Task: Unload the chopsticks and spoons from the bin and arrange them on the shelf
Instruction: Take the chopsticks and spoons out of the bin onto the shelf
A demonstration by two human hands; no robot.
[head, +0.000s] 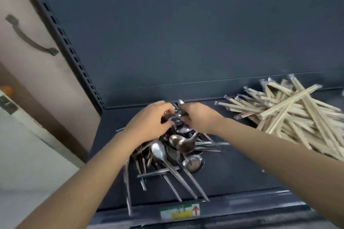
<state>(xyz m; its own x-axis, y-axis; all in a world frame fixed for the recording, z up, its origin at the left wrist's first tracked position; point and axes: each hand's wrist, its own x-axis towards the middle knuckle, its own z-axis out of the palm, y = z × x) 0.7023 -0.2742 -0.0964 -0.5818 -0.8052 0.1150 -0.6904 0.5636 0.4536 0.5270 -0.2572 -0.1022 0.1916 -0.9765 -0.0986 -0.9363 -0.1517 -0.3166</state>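
- On shelf (242, 173), left hand (152, 117) and right hand (197, 117) meet, gripping spoons (176, 150) atop pile.
- Risk: nudged pile sends overhanging handles off front edge.

So the spoons (176, 150) sit heaped on the left part of the shelf (242, 173), with the chopsticks (290, 113) piled off to the right, near but apart. The left hand (149, 122) and right hand (199, 117) both grip spoons at the heap's back end. There's a label (180, 212) on the shelf's front edge, just below the heap.
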